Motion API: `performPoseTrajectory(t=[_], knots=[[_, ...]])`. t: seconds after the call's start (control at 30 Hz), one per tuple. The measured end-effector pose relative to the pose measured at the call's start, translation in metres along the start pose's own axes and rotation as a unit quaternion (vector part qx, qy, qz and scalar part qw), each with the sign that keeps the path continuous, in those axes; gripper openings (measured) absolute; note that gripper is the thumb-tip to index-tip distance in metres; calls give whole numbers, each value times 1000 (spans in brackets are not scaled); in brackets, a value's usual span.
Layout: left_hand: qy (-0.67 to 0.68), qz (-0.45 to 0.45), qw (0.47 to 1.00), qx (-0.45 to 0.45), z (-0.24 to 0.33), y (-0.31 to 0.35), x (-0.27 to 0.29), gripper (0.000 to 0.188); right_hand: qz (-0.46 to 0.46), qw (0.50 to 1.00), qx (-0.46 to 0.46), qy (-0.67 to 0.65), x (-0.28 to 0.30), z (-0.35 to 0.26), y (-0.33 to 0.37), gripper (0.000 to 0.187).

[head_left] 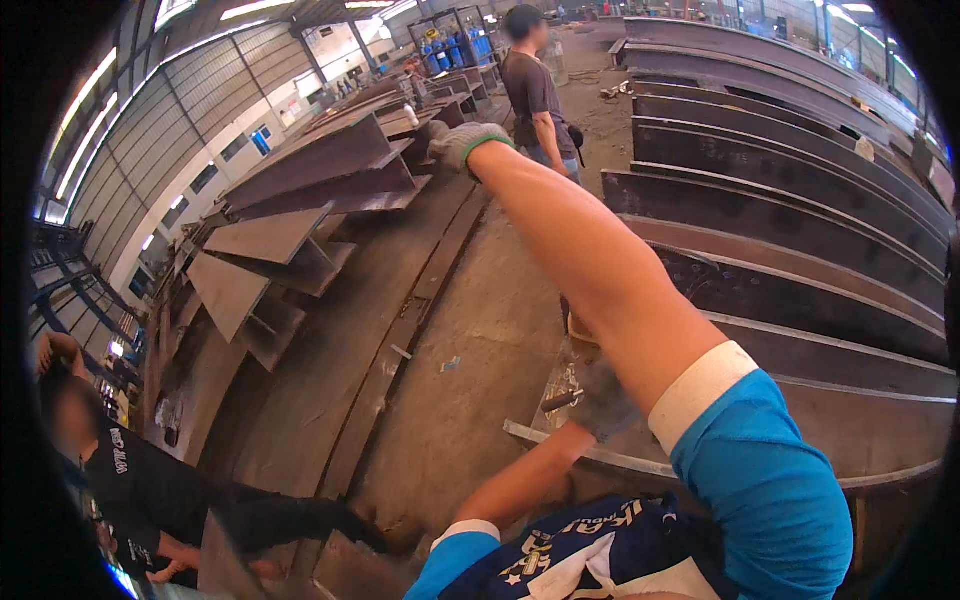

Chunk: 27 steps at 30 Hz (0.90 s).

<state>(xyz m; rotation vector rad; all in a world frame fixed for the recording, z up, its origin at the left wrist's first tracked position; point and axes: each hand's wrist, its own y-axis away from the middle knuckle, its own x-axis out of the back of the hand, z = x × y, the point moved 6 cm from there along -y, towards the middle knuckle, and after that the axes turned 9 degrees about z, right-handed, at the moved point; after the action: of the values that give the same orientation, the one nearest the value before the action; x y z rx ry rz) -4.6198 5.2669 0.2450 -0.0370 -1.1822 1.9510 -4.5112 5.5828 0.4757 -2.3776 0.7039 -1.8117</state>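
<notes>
My right arm stretches across the view to the upper left. My right hand (466, 148), in a grey knitted glove with a green cuff, appears in front of the ends of the steel beams (345, 165); contact cannot be made out. Its fingers are mostly turned away and indistinct. Low in the middle, my left hand (606, 398), in a dark glove, is partly hidden behind my right arm. It appears closed on a dark-handled tool (560, 401) with a shiny metal part, above the end of a steel beam (650, 465).
Long dark beams (770, 205) lie in rows on the right. A person (537, 90) stands ahead beyond my right hand; another person (130, 470) is at the lower left. A steel rail (400, 330) runs along the floor (490, 300). Blue gas cylinders (450, 52) stand far back.
</notes>
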Motion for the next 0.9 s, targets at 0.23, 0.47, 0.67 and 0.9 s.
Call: performPoseTrajectory(t=[0.23, 0.47, 0.67, 0.9], knots=[[152, -47, 979, 127, 8, -1, 7, 47, 56, 998, 11, -39, 36, 7, 37, 67], [4, -74, 993, 92, -3, -14, 6, 38, 133, 960, 237, 70, 109, 79, 103, 48], [-12, -47, 986, 161, -14, -22, -5, 45, 523, 825, 194, -88, 153, 269, 286, 38], [-44, -171, 984, 1, 7, -49, 6, 59, 253, 852, -231, -396, -54, 353, 535, 50]])
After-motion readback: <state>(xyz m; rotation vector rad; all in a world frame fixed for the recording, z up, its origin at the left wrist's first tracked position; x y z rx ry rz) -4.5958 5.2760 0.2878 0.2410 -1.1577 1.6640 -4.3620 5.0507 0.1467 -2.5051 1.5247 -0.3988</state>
